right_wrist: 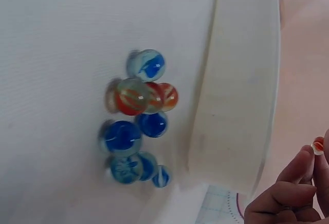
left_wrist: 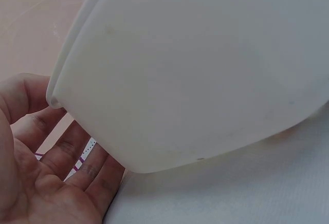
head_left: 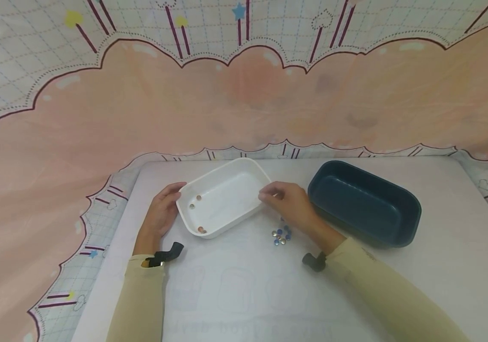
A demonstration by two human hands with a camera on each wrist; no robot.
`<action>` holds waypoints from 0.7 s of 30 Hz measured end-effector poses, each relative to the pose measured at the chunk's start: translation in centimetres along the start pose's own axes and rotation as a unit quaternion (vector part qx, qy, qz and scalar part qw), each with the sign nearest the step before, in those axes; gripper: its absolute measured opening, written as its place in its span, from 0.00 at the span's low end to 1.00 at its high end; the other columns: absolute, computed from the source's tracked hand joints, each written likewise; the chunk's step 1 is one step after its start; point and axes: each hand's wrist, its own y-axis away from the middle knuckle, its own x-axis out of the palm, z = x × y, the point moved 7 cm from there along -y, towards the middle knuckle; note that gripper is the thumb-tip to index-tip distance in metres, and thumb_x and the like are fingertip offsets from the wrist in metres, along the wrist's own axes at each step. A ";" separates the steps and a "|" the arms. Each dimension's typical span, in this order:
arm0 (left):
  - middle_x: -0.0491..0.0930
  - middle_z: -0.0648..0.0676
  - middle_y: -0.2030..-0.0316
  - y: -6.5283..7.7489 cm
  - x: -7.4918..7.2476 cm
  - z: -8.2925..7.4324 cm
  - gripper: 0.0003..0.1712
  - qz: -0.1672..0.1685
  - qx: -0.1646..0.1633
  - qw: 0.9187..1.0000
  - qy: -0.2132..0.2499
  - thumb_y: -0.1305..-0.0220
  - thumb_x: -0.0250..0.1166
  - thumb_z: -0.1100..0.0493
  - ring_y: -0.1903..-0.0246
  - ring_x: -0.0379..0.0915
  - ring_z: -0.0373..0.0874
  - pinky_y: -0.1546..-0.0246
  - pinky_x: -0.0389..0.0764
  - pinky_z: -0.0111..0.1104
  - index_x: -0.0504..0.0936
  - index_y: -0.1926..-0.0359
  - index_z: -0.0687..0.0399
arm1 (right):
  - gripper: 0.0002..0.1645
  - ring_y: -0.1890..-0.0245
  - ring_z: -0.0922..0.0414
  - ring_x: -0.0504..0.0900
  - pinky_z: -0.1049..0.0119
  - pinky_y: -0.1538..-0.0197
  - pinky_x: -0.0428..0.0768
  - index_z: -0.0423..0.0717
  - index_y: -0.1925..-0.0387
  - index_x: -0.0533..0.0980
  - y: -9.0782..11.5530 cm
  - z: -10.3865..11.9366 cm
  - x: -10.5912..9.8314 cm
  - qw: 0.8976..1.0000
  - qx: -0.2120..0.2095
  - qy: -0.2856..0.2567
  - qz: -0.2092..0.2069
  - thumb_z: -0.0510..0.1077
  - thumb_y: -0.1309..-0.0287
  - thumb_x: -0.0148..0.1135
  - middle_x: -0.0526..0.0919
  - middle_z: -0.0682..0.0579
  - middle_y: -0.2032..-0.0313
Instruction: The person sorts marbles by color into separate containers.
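A white rectangular tub (head_left: 226, 199) sits in the middle of the table. My left hand (head_left: 162, 213) holds its left end, and in the left wrist view fingers (left_wrist: 36, 90) meet the rim and end wall. Above the tub's right end, my right hand (head_left: 288, 202) pinches an orange-and-clear marble (right_wrist: 318, 146) between thumb and fingertip. Inside the tub, several orange-toned and pale marbles (head_left: 198, 197) lie toward the left end. Beside its near right side is a cluster of loose marbles on the cloth, blue ones (right_wrist: 122, 137) and orange ones (right_wrist: 131, 96).
To the right stands a dark blue rectangular tub (head_left: 355, 204), its inside bare. White cloth (head_left: 235, 289) covers the table. A peach-and-white patterned curtain (head_left: 244, 104) hangs behind the far edge.
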 end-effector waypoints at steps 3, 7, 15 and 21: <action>0.72 0.48 0.34 0.0 -0.1 0.0 0.19 0.002 0.003 1.000 0.004 0.22 0.55 0.57 0.33 0.69 0.38 0.34 0.73 0.23 0.75 0.35 0.53 | 0.12 0.58 0.54 0.81 0.64 0.63 0.85 0.61 0.53 0.85 -0.2 0.4 0.0 1.000 -0.007 -0.006 -0.005 0.57 0.35 0.68 0.86 0.58 0.59; 0.73 0.47 0.36 0.0 -0.1 -0.1 0.20 0.006 0.004 1.000 0.010 0.23 0.56 0.57 0.34 0.70 0.37 0.35 0.74 0.23 0.74 0.34 0.54 | 0.12 0.58 0.52 0.80 0.63 0.65 0.84 0.61 0.54 0.85 -0.5 1.1 0.1 1.000 -0.010 -0.009 -0.011 0.57 0.36 0.69 0.85 0.56 0.60; 0.74 0.45 0.37 0.0 0.0 -0.2 0.19 0.004 0.005 1.000 0.008 0.23 0.55 0.58 0.34 0.70 0.37 0.35 0.74 0.23 0.75 0.35 0.54 | 0.13 0.54 0.54 0.80 0.63 0.61 0.84 0.59 0.54 0.85 -1.1 2.2 0.2 1.000 -0.015 -0.004 -0.023 0.57 0.36 0.69 0.86 0.57 0.58; 0.74 0.45 0.38 0.0 0.0 -0.2 0.19 0.004 0.008 1.000 0.008 0.22 0.54 0.59 0.35 0.70 0.38 0.36 0.75 0.22 0.75 0.35 0.54 | 0.14 0.54 0.54 0.80 0.63 0.62 0.85 0.60 0.54 0.84 -1.6 2.3 0.5 1.000 0.001 -0.004 -0.025 0.59 0.37 0.69 0.85 0.57 0.58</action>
